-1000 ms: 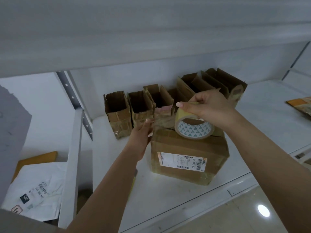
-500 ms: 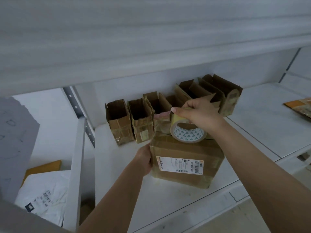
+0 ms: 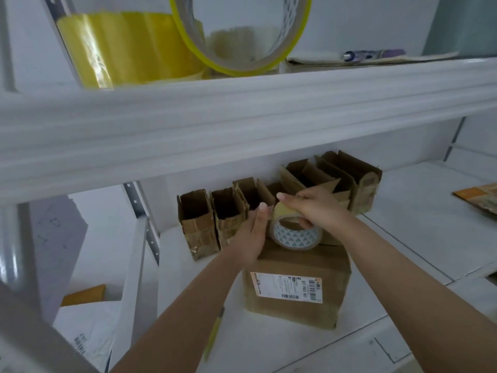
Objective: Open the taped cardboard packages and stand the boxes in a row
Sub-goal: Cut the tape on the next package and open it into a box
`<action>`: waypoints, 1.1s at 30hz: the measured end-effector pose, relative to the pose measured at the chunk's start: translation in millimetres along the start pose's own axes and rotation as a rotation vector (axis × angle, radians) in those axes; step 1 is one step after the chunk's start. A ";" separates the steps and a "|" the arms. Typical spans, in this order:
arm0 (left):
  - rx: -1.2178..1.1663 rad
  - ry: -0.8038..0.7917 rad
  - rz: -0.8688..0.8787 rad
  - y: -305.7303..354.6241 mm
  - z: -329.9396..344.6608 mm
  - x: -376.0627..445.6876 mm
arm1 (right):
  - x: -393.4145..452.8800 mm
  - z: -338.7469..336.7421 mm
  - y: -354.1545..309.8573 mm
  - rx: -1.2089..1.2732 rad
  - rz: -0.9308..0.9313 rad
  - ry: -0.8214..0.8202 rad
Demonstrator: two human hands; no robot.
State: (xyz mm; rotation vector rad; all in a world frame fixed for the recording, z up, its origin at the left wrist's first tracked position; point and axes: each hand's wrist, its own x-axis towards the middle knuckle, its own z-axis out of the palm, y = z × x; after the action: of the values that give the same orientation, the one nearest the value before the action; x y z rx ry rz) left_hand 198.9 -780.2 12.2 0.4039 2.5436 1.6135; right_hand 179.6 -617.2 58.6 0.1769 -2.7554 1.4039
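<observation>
The brown taped cardboard package with a white barcode label (image 3: pixel 295 286) stands on the white metal shelf (image 3: pixel 403 238), at the front, just before the row of small opened brown cardboard boxes (image 3: pixel 269 200) along the back wall. Its top is mostly hidden by the two hands and by the roll of yellowish packing tape with a triangle-patterned core (image 3: pixel 294 232), which rests on it. The label print is too small to read.

The right hand (image 3: pixel 317 208) grips the roll from above, fingers curled over its rim. The left hand (image 3: pixel 250 232) lies against the left upper edge of the package, fingers straight and together, thumb tip touching the roll. Its palm side is not visible.

On the upper shelf board (image 3: pixel 242 125) stand two yellow tape rolls (image 3: pixel 129 47), cut off by the picture edge, blurred.
</observation>
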 end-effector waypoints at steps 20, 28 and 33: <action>0.923 -0.248 0.007 -7.2 14.8 13.3 | -12.6 -58.2 36.1 0.125 0.055 -0.068; 1.088 -0.314 0.088 0.5 44.7 17.8 | -11.1 -67.0 57.5 0.297 0.013 -0.186; 1.082 -0.312 0.097 -11.1 43.7 24.3 | -17.9 -49.8 76.5 0.585 0.052 -0.198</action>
State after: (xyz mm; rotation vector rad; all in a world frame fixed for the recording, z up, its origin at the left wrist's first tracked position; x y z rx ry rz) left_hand 183.6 -739.8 -15.4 0.7664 2.8929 0.0057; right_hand 187.4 -530.9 24.8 0.2754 -2.4079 2.2826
